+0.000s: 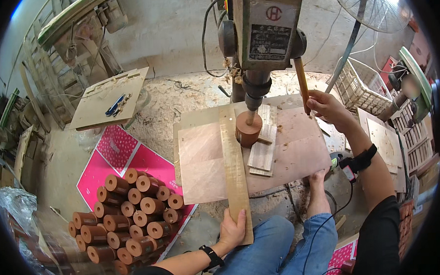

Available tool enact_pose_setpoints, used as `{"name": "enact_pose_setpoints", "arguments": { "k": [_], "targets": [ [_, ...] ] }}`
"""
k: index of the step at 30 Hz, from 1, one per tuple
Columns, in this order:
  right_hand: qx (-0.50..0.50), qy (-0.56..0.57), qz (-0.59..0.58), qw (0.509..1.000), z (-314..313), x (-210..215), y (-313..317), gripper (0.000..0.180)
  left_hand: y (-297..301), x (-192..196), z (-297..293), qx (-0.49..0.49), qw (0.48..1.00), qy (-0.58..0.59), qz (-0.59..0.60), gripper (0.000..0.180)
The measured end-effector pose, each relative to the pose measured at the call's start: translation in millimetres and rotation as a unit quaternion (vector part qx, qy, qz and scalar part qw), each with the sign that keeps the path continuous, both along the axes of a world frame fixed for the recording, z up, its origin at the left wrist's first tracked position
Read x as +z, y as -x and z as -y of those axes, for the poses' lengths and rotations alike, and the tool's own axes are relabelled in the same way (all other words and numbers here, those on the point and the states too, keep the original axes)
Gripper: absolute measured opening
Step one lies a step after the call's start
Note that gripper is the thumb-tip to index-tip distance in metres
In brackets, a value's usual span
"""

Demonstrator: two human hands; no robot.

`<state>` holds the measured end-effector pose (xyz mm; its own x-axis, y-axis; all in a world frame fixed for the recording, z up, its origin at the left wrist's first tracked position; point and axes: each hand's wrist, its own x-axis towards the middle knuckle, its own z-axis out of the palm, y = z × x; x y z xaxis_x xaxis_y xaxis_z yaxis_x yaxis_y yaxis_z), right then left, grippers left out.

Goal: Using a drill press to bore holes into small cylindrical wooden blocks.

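My left hand (232,229) is closed around the near end of a long flat wooden board (235,171), which lies across the drill press table. My right hand (328,109) grips the drill press's feed lever (302,80), a wooden-looking handle on the right of the machine head (269,32). Under the chuck (253,89) stands a reddish-brown wooden cylinder (249,133), with the bit down at its top. The cylinder sits between the long board and some short wooden strips (264,153). A paper-like brown sheet (299,153) covers the table.
Many drilled brown cylinders (135,210) are piled on a pink printed sheet (115,147) at the left. Behind them stands a small board-topped stand (110,95) with a blue pen-like tool (114,105). At the right are a white crate (362,84) and a fan (371,10). Shavings litter the floor.
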<state>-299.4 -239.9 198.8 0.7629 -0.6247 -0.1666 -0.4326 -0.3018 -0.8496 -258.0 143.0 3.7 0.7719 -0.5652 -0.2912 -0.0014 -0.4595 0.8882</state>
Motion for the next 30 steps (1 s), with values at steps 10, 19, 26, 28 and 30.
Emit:
{"name": "enact_pose_setpoints", "arguments": {
  "k": [10,19,26,28,30],
  "targets": [
    [-0.022,0.053,0.033,0.998,43,-13,-53,0.030,-2,3,0,-0.004,1.000,-0.023,-0.003,0.047],
    [0.014,-0.151,0.039,0.988,64,12,-67,0.052,-1,-8,-1,-0.007,0.999,-0.033,-0.020,0.052],
    [-0.072,-0.214,0.101,0.969,91,23,-94,0.039,-2,-5,0,-0.014,0.999,-0.047,-0.015,0.054],
    [-0.046,-0.214,0.116,0.969,99,23,-100,0.037,-2,-4,0,-0.011,0.999,-0.051,-0.011,0.054],
    [-0.054,-0.212,0.159,0.963,104,24,-106,0.034,-2,-3,0,-0.014,0.998,-0.057,-0.014,0.054]
  ]
}}
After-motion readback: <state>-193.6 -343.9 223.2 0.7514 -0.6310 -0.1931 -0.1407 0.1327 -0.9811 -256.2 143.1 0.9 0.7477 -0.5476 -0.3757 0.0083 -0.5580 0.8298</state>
